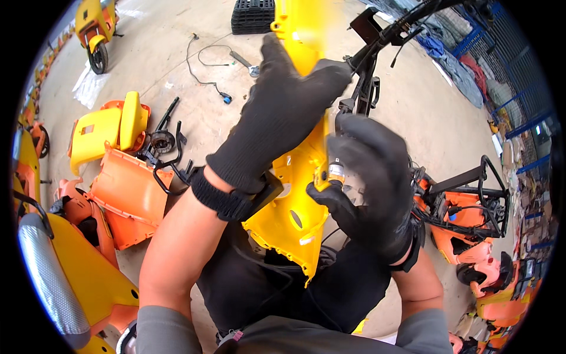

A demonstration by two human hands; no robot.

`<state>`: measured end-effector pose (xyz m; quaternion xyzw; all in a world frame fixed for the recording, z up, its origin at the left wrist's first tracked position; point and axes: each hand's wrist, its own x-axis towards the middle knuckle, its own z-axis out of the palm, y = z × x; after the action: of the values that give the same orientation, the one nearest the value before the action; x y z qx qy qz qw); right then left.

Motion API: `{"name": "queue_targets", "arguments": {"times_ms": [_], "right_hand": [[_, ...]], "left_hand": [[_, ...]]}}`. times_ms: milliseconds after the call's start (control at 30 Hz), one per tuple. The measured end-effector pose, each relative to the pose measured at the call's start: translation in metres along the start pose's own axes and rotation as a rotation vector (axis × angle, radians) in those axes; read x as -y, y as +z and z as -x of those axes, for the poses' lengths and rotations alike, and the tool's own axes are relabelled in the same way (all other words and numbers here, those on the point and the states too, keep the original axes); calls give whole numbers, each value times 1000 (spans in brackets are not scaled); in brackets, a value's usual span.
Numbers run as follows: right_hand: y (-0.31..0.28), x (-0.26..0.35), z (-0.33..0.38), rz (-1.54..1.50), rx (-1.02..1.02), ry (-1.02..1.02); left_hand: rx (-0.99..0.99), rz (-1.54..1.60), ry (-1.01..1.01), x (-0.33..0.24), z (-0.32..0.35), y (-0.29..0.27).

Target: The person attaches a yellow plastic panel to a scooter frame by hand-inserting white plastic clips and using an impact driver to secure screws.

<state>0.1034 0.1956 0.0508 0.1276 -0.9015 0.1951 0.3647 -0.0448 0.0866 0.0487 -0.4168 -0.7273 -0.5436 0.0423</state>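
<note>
A long yellow plastic panel (298, 218), with holes and a jagged lower edge, stands tilted between my knees, its upper end pointing away from me. My left hand (283, 106), in a black knit glove, grips the panel's upper part, thumb on one side and fingers over the other. Beside the panel's right edge is my right hand (374, 183), also gloved in black, partly blurred, with fingers curled and thumb against the panel's edge. A small metallic cylindrical part (336, 171) shows between this hand and the panel. What the right fingers close on is hidden.
A black scooter frame with handlebar (377, 41) stands ahead right. Orange panels (130, 194) and a yellow seat-shaped piece (106, 133) lie left. Right is another black frame over orange parts (466, 212). A cord with a blue plug (226, 98) crosses the floor near a black crate (252, 16).
</note>
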Motion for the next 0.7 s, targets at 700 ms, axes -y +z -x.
{"name": "queue_targets", "arguments": {"times_ms": [700], "right_hand": [[-1, 15, 44, -244, 302, 260]], "left_hand": [[95, 288, 70, 7, 20, 3]]}}
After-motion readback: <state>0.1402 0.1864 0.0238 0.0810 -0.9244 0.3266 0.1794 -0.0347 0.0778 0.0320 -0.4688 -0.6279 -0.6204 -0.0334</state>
